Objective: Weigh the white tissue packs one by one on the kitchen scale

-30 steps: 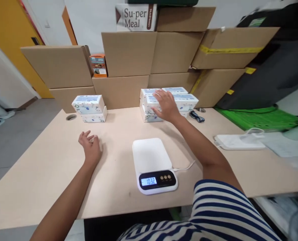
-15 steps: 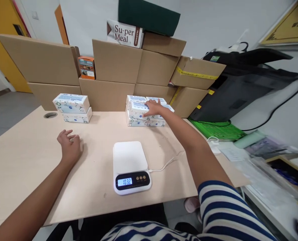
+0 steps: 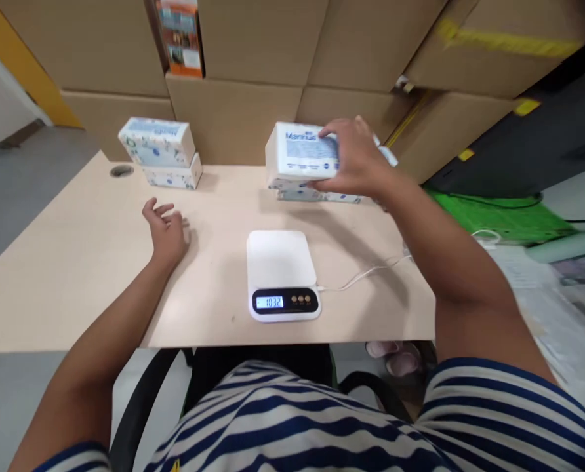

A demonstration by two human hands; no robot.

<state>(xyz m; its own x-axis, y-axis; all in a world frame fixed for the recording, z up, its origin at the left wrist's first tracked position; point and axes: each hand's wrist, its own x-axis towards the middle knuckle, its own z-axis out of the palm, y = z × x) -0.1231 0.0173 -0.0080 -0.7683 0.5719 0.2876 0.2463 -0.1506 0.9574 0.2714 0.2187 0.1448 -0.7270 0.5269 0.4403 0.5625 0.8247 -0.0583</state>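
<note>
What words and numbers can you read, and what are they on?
"Manhua", slightly blurred: tissue pack in the right hand.
"1032": display of the digital scale; decimal point or minus sign unclear.
Too blurred or small: other pack print, left tissue stack, orange box, scale buttons.

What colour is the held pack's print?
The pack in the right hand has blue print; head view shows it best.
</note>
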